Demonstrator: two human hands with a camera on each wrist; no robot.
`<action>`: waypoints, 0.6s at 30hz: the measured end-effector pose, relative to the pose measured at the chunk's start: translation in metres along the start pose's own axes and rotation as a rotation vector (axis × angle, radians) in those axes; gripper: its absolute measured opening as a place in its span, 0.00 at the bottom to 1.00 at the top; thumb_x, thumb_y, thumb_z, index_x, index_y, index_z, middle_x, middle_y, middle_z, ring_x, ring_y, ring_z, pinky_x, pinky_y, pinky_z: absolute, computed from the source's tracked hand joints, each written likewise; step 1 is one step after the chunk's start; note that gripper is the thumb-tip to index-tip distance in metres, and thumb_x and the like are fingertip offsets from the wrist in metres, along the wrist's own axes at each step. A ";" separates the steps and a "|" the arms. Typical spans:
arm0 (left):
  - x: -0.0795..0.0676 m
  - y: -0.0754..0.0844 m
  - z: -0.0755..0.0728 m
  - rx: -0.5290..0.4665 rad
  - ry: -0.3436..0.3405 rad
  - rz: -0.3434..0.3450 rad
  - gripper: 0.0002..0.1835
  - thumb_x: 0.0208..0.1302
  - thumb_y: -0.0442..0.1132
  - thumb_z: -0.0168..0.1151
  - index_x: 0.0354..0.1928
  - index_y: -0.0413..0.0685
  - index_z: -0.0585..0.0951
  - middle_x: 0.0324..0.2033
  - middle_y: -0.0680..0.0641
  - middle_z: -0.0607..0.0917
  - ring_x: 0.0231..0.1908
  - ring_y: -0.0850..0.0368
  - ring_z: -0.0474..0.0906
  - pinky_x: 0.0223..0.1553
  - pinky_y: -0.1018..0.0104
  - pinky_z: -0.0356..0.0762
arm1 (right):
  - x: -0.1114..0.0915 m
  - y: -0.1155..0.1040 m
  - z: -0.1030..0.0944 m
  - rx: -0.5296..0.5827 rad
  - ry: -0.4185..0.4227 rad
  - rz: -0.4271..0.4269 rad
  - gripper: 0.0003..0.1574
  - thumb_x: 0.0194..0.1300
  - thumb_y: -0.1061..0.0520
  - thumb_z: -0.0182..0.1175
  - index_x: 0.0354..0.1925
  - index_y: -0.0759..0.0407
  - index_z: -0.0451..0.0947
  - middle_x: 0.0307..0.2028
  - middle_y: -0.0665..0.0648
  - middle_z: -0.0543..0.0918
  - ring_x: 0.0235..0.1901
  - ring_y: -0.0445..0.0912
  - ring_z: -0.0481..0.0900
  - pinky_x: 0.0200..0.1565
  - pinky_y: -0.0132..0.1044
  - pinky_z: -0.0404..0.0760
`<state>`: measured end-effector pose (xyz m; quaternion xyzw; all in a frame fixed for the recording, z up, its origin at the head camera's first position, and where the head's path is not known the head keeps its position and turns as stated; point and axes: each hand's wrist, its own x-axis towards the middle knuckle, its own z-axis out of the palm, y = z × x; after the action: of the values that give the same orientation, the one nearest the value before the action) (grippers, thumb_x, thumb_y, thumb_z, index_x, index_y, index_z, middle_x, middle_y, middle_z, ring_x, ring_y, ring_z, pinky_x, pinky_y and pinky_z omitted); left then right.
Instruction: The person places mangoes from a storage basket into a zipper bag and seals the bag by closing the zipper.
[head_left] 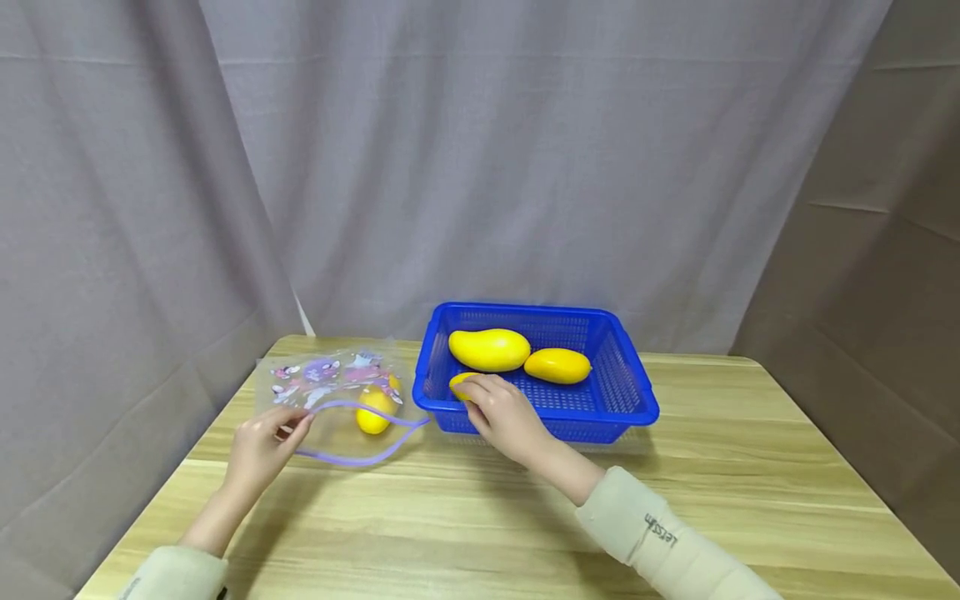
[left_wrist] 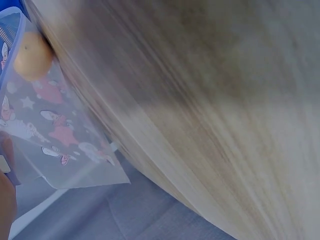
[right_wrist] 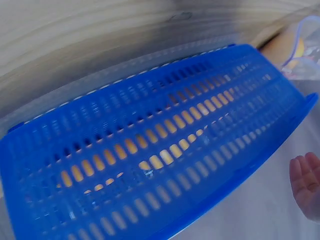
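Note:
My left hand (head_left: 262,437) pinches the lilac-edged mouth of a clear plastic zip bag (head_left: 288,379) printed with cartoon figures. The bag lies on its side and its mouth gapes toward me. Inside sits a yellow mango (head_left: 372,421), its rounded end showing through the film in the left wrist view. My right hand (head_left: 510,417) reaches over the near rim of a blue plastic basket (head_left: 637,392). Its fingers and thumb curl round a small mango (head_left: 459,383), mostly hidden behind them. In the right wrist view, the basket's slotted wall fills much of the picture.
A large mango (head_left: 491,350) and a smaller mango (head_left: 561,366) lie farther back in the basket. Basket and bag stand side by side on a wood-grain table (head_left: 750,467). Grey curtains (head_left: 525,167) hang behind and at both sides.

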<state>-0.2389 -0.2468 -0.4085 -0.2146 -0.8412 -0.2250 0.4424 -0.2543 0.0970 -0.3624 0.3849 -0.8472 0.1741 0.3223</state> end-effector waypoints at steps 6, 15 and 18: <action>-0.003 -0.001 0.000 -0.007 -0.008 -0.016 0.06 0.42 0.25 0.69 0.25 0.41 0.84 0.20 0.46 0.85 0.19 0.60 0.79 0.20 0.81 0.76 | -0.005 0.014 -0.004 -0.022 -0.026 0.062 0.15 0.56 0.66 0.64 0.44 0.61 0.80 0.41 0.55 0.84 0.43 0.49 0.81 0.47 0.40 0.82; -0.005 0.000 -0.002 0.002 -0.015 0.008 0.07 0.42 0.25 0.70 0.25 0.41 0.84 0.20 0.48 0.85 0.19 0.60 0.79 0.20 0.81 0.76 | -0.006 0.030 -0.007 0.006 -0.077 0.168 0.18 0.54 0.63 0.68 0.46 0.60 0.80 0.43 0.56 0.85 0.45 0.50 0.82 0.47 0.44 0.82; -0.006 -0.001 -0.003 0.002 -0.019 0.017 0.08 0.41 0.25 0.70 0.25 0.41 0.84 0.21 0.48 0.85 0.19 0.60 0.79 0.20 0.81 0.76 | -0.004 0.033 -0.008 0.003 -0.127 0.215 0.20 0.55 0.60 0.68 0.48 0.60 0.79 0.44 0.57 0.84 0.46 0.51 0.81 0.45 0.44 0.83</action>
<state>-0.2345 -0.2503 -0.4127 -0.2233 -0.8436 -0.2185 0.4367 -0.2745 0.1248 -0.3606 0.3023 -0.9020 0.1842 0.2470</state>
